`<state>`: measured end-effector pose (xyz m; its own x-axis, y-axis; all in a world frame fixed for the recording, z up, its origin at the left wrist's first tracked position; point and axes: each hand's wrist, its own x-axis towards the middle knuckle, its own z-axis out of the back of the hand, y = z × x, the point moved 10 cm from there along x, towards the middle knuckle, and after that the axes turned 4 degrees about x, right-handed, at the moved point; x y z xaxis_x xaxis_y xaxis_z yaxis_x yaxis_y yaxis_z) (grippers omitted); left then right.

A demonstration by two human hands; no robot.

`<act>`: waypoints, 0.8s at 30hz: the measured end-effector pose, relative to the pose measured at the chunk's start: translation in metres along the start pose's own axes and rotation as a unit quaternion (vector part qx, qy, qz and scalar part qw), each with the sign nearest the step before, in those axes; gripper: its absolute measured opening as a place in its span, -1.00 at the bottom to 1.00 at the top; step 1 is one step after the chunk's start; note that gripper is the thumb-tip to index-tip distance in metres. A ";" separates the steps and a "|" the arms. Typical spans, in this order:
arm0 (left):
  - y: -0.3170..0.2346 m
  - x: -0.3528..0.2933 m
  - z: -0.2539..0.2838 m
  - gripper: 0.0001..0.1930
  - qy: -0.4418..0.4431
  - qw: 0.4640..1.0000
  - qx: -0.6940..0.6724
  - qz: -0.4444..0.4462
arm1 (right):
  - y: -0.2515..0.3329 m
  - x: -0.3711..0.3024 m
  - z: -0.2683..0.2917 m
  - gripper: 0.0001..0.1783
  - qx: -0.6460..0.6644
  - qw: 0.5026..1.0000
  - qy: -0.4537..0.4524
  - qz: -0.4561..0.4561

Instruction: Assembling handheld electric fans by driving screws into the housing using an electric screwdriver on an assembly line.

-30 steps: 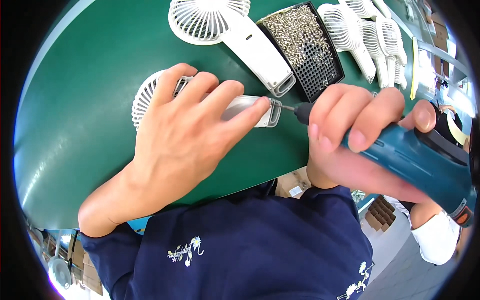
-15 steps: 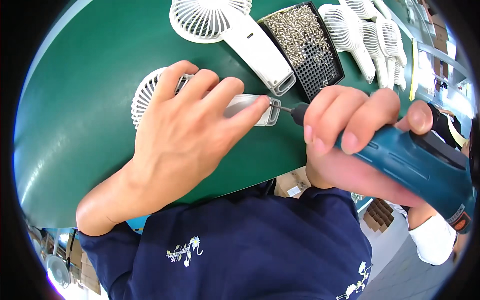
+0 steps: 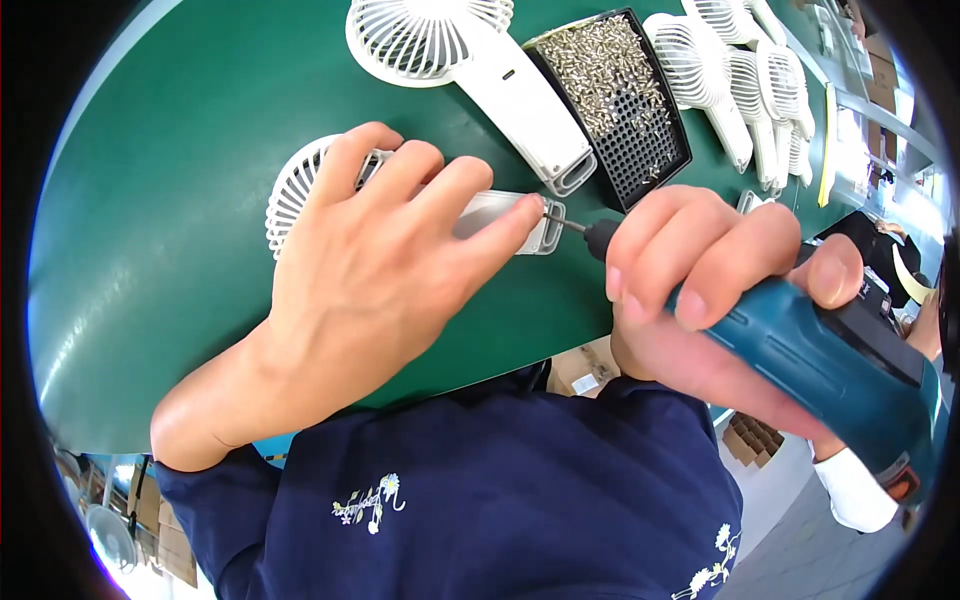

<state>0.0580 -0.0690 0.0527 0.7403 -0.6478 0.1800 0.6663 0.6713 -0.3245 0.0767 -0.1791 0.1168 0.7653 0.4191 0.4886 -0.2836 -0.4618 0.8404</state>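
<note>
My left hand (image 3: 365, 255) lies over a white handheld fan (image 3: 492, 210) on the table, its fingers curled around the fan's head and its thumb on the handle near the end. In my right hand (image 3: 700, 265) is a blue electric screwdriver (image 3: 800, 350), gripped along its body. The thin bit (image 3: 568, 221) of the screwdriver points left, its tip at the handle's end beside my left thumb. Whether a screw sits under the tip is hidden by the thumb. Much of the fan's round grille is covered by my fingers.
Beyond my hands a second white fan (image 3: 520, 110) lies on the green table (image 3: 180, 200). Right of it stands a black tray (image 3: 640, 165) with many small screws. Several more white fans (image 3: 735, 90) are piled at the far right. Another person's white sleeve (image 3: 850, 490) shows at lower right.
The rear of the screwdriver and my right hand have dipped slightly lower. The bit's tip stays at the handle's end. My left hand keeps its hold on the fan.
</note>
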 end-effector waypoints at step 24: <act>0.004 0.007 0.007 -0.53 0.045 0.999 0.012 0.010 | 0.063 -0.016 0.072 -0.13 -0.035 0.981 -0.145 0.123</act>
<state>0.0660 -0.0683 0.0597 0.7430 -0.6634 0.0887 0.6543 0.6920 -0.3051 0.0884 -0.2714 0.1447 0.7983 0.0577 0.5995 -0.5112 -0.4613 0.7252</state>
